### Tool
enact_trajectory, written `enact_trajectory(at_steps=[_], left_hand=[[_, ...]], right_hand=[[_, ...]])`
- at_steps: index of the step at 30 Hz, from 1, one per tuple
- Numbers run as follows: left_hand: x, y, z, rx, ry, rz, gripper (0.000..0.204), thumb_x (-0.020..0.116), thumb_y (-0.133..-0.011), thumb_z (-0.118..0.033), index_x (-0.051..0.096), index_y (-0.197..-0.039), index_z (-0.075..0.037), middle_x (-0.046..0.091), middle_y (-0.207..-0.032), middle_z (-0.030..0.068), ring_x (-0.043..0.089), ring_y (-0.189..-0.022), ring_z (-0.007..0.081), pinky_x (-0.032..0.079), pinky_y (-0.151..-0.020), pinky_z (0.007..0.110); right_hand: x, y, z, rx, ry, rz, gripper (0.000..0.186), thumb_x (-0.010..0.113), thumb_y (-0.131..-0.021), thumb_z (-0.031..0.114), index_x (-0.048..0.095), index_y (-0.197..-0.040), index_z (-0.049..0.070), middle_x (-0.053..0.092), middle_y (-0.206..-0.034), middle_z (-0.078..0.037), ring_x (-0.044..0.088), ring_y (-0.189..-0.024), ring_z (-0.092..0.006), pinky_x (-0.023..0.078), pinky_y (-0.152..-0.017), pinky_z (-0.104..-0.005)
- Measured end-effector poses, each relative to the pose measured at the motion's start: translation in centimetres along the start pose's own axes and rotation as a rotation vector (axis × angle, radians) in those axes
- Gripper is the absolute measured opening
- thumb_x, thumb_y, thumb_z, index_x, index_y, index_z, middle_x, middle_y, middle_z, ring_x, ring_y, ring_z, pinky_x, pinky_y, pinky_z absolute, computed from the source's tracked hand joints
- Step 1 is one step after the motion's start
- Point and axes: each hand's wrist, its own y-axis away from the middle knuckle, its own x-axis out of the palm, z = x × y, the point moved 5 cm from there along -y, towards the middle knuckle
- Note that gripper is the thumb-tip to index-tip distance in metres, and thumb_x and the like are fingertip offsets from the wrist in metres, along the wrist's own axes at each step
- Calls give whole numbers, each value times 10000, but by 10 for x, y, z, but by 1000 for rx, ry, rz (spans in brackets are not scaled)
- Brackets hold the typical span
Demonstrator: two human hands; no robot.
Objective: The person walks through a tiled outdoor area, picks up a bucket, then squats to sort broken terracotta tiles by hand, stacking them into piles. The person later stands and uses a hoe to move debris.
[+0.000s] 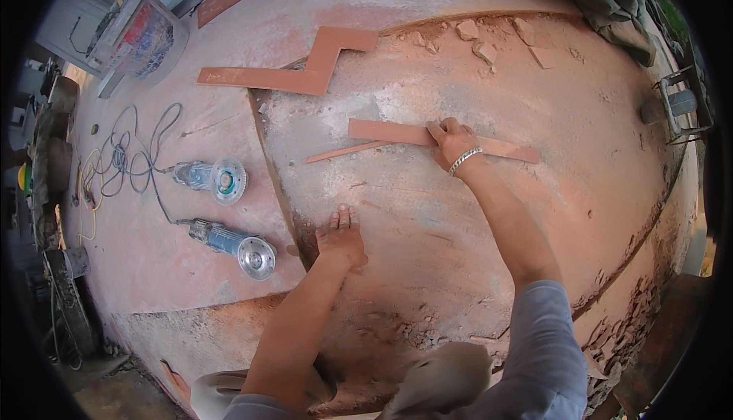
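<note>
My right hand point(453, 143), with a chain bracelet at the wrist, grips a flat reddish tile strip point(389, 131) near its middle. The strip lies across the dusty ground, its two ends showing on either side of my fingers. Just below its left part rests a thin reddish sliver point(343, 152). My left hand point(342, 240) is pressed on the ground with its fingers stretched out and holds nothing. To its left, on the slab, lie an angle grinder point(233, 247) with a silver disc and a second angle grinder point(212, 179).
A zigzag-cut reddish tile point(309, 72) lies beyond the strip. Broken stone pieces point(484, 52) are scattered at the far side. Tangled power cords point(126, 149) and a stained bucket point(149, 42) are at the left. The slab's raised edge point(271, 172) runs beside my left hand.
</note>
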Motion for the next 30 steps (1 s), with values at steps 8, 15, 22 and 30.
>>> enact_trajectory(at_steps=[8,15,22,30], left_hand=[[-7,6,-1,-19,55,59,1124,727,-775,-312,-51,-1562,-116,-56,-1643,69,69,-1512,238,181,-1177,518],[-6,10,-1,-18,80,49,1213,805,-725,-235,-68,-1558,-107,-73,-1641,78,57,-1512,257,166,-1180,516],[-5,8,-4,-17,43,40,1171,757,-743,-276,-64,-1555,-81,-62,-1639,108,66,-1512,263,171,-1177,521],[-5,6,1,12,75,15,1090,688,-780,-301,-41,-1559,-81,-60,-1640,106,77,-1511,265,199,-1166,525]], right_hand=[[30,-49,149,-234,-36,76,366,633,-823,137,547,-1151,-2,554,-1164,-209,579,-1098,-369,487,-952,-470],[48,-48,153,-172,50,262,318,562,-917,139,559,-1209,13,562,-1222,-216,572,-1147,-358,489,-941,-482],[45,-34,152,-62,16,223,287,536,-936,174,610,-1174,31,584,-1201,-189,544,-1192,-328,497,-920,-495],[-1,-64,141,71,-126,225,304,554,-922,164,619,-1183,23,590,-1225,-190,578,-1154,-393,507,-942,-478]])
